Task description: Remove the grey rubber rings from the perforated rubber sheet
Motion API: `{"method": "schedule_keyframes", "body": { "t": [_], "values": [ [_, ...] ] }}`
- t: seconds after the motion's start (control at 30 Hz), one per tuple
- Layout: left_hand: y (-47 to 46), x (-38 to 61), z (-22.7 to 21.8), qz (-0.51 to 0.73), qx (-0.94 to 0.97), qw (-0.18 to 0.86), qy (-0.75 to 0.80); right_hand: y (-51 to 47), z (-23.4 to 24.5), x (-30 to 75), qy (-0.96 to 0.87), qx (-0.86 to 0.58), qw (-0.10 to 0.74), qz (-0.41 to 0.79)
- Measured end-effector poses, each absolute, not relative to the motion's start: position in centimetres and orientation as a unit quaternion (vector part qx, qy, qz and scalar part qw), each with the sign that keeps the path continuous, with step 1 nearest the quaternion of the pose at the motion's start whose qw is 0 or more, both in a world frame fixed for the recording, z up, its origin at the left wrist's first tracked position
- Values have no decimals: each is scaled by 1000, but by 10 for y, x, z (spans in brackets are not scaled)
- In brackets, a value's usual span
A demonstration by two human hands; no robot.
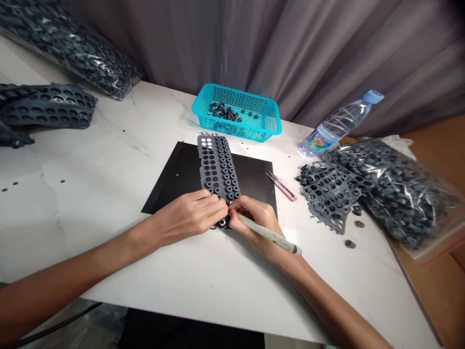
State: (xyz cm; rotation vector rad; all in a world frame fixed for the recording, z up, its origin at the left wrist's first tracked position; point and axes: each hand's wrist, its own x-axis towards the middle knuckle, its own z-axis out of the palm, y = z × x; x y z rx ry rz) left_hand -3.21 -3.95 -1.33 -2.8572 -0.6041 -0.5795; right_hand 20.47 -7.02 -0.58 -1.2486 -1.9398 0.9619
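Note:
A dark grey rubber sheet point(218, 162) with rows of round holes and small ring-shaped parts lies on a black mat point(254, 177). My left hand point(196, 212) rests over the sheet's near end, fingers bent and pressed down on it; what its fingertips touch is hidden. In my right hand point(259, 218) is a pale pen-like tool point(271, 234), gripped between thumb and fingers. Its tip points at the sheet's near end, close to my left fingertips. Pink-handled thread snips point(282, 186) lie at the mat's right edge.
Behind the mat stands a turquoise basket point(236, 131) holding small dark parts. To the right are a water bottle point(336, 126), a perforated rubber scrap point(329, 196) and a filled plastic bag point(403, 194). More perforated sheeting point(51, 106) and another bag point(69, 46) sit left.

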Motion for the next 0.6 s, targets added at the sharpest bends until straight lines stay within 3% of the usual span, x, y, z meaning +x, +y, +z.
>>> {"method": "schedule_keyframes", "body": {
  "t": [0.17,0.23,0.4,0.6],
  "values": [
    [-34,-42,-9,-370,-831,-132,-394,-72,-11,202,-717,-488,326,376],
    [-32,-46,-6,-370,-787,-216,-445,-70,-12,203,-696,-490,329,411],
    [-26,-49,-1,-383,-666,-491,-411,-68,-9,207,-638,-506,349,464],
    [-28,-48,4,-356,-515,-673,-393,-68,-11,208,-589,-511,405,477]
  ]
}}
